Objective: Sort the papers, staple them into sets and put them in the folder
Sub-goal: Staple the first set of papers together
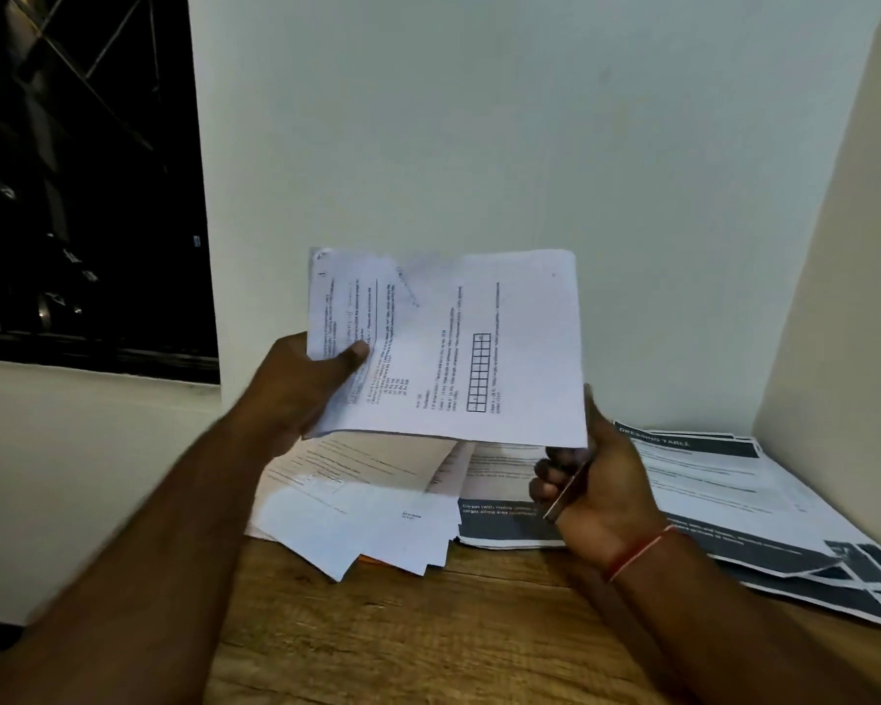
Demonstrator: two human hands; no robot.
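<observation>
Above the table [428, 643], a sheaf [453, 348] is gripped by the left hand [301, 384], a slim metal object [568, 491] by the right hand [606, 491].

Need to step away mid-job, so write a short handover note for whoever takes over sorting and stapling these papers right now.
Left hand grips the left edge of a raised sheaf of printed sheets, thumb on top.
Right hand, at the sheaf's lower right corner, grips a slim metal tool, probably the stapler.
On the wooden table: a loose white pile in the middle, dark-banded sheets to the right.
Done: papers seem partly grouped; whether this sheaf is stapled cannot be told.
Left: staple the sets and file them; no folder clearly in view.
</observation>
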